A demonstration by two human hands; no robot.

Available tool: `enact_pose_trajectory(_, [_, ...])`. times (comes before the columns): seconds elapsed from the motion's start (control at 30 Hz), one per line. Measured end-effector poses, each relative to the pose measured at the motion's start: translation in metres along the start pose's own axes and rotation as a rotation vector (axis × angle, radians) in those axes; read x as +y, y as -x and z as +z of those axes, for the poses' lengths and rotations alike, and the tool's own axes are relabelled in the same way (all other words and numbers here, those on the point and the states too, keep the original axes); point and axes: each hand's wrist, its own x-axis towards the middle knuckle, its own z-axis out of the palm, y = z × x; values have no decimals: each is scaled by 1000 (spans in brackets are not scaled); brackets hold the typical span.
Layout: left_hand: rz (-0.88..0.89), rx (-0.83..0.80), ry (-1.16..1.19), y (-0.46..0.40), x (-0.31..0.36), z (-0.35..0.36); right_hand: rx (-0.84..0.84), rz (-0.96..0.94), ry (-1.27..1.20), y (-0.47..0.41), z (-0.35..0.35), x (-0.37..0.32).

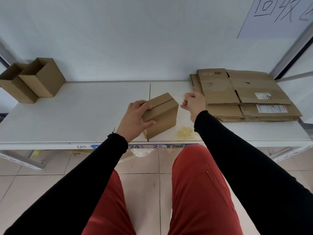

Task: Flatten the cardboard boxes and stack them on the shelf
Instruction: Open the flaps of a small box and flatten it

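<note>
**Left hand on box, right hand lifted beside it**

Left hand grips small closed box near shelf front edge, fingers curled over its top. Right hand hovers just right, fingers curled; contents unclear. Flattened stack back right corner. Two open boxes back left.

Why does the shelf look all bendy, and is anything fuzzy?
Head view: the wide-angle lens bows the shelf edge and frame posts; light is soft, with faint shadows under the box; the paper sign at top right is slightly blurred, while the left hand looks sharp.
</note>
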Motion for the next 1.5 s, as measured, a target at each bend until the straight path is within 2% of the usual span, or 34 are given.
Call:
enact_pose_trajectory(0.13, [1, -3, -12, -2, 0, 1, 216, -37, -154, -3, -29, 6])
enact_pose_trajectory(0.2, [0, 3, -6, -2, -2, 2, 268, -105, -97, -11, -52, 8])
enact_pose_trajectory(0.27, [-4, 10, 4, -2, -2, 3, 177, -278, 242, -11, -70, 14])
enact_pose_trajectory(0.33, [-12, 24, 15, -2, 1, 5, -1, -435, 595, -2, -78, 27])
enact_pose_trajectory(0.5, [-28, 20, 28, -1, 3, 6, -316, -680, 1142, 12, -77, 69])
enact_pose_trajectory(0.67, [-30, 15, 19, -2, 4, 6, -397, -674, 1119, 8, -75, 82])
enact_pose_trajectory(0.87, [-33, 22, 32, -1, 3, 9, -492, -653, 1280, 14, -95, 85])
enact_pose_trajectory(1.0, [-25, 18, 27, -2, 2, 10, -493, -576, 1424, 19, -103, 79])
enact_pose_trajectory(1.1, [-39, 13, 53, -1, 3, 9, -498, -443, 1345, 21, -97, 74])
enact_pose_trajectory(1.23, [-51, -5, 89, 0, 6, 5, -290, -138, 734, 27, -80, 73])
enact_pose_trajectory(1.33, [-62, -21, 106, 2, 5, 3, -151, -214, 711, 31, -67, 59])
enact_pose_trajectory(1.43, [-162, -57, 270, 3, 6, 0, -221, -230, 431, 32, -47, 35])
enact_pose_trajectory(1.5, [-240, -36, 444, 0, 10, -2, -273, -266, 398, 31, -34, 19])
